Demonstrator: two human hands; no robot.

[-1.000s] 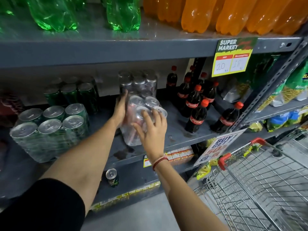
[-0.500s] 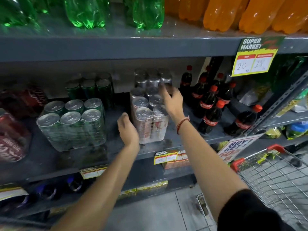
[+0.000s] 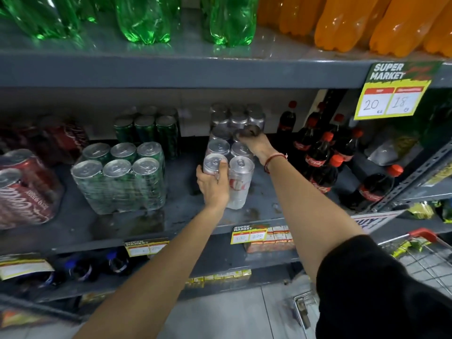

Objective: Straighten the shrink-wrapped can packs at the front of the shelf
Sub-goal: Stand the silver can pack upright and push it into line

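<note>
Fingers of the left hand (image 3: 213, 185) wrap the front-left can of the silver can pack (image 3: 228, 165), near the centre of the frame; the thumb lies against the can's left side and the fingertips curl over its rim, so the hand is grasping the pack at its near corner. Fingers of the right hand (image 3: 256, 144) curl over the top of the pack's far right corner, just above and right of centre; they are blurred and in shadow, yet they lie bent over the rear can lids, gripping that end. The pack thus sits between the two hands, left hand at its front, right hand at its back. It stands upright on the grey middle shelf (image 3: 256, 206), set back from the front edge. A second silver pack (image 3: 237, 117) stands directly behind it. Left of centre stands a green can pack (image 3: 122, 177), well apart from the left hand, with another green pack (image 3: 146, 128) behind it. A red can pack (image 3: 23, 189) lies tilted at the left edge. Cola bottles (image 3: 320, 162) stand just right of the right forearm. A yellow price tag (image 3: 393, 94) hangs at the upper right. A shopping cart (image 3: 425, 255) occupies the lower right.
</note>
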